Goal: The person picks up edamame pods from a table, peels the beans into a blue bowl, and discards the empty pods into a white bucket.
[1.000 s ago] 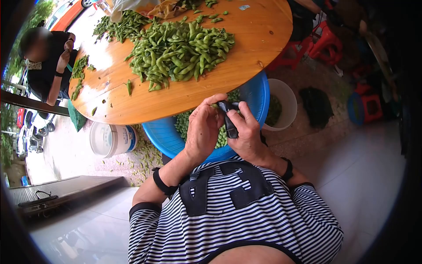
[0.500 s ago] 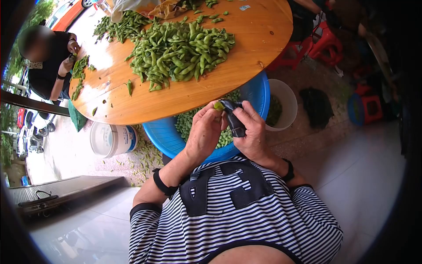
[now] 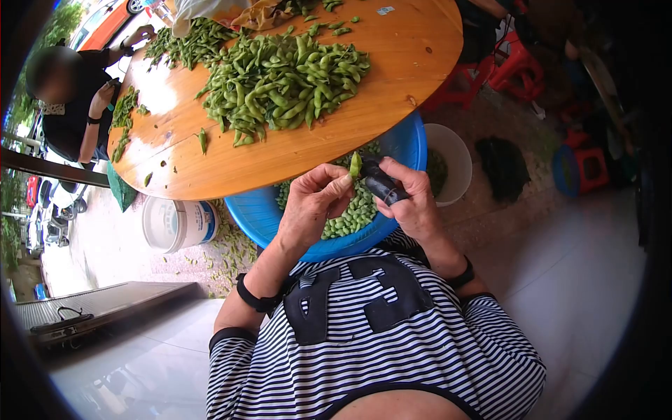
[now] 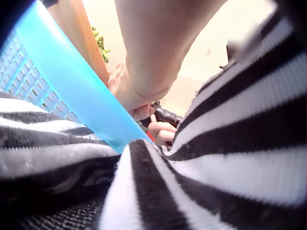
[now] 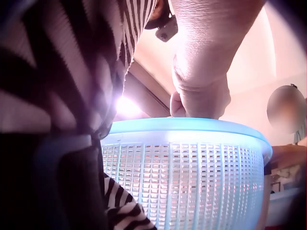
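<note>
A green edamame pod (image 3: pixel 355 165) points up from the pinched thumb and finger of my left hand (image 3: pixel 311 199). Close beside it, my right hand (image 3: pixel 413 199) grips a black, shiny, tube-like thing (image 3: pixel 383 183), whose kind I cannot tell. Its near end almost meets the pod. Both hands are over a blue plastic basket (image 3: pixel 245 222) holding many shelled green beans (image 3: pixel 353 215). In the left wrist view the black thing shows beyond my left forearm. The basket's rim (image 5: pixel 192 125) hides my right fingertips in the right wrist view.
A wooden table (image 3: pixel 399 77) bearing a heap of edamame pods (image 3: pixel 280 84) overhangs the basket. White buckets stand at left (image 3: pixel 164 224) and right (image 3: pixel 458 168). Scattered pods or shells (image 3: pixel 231 245) lie on the floor. Another person (image 3: pixel 77 105) sits across at left.
My hands have drawn slightly apart, and the pod now stands upright in my left fingers. The black thing has shifted right with my right hand. The other person has reached toward the pods.
</note>
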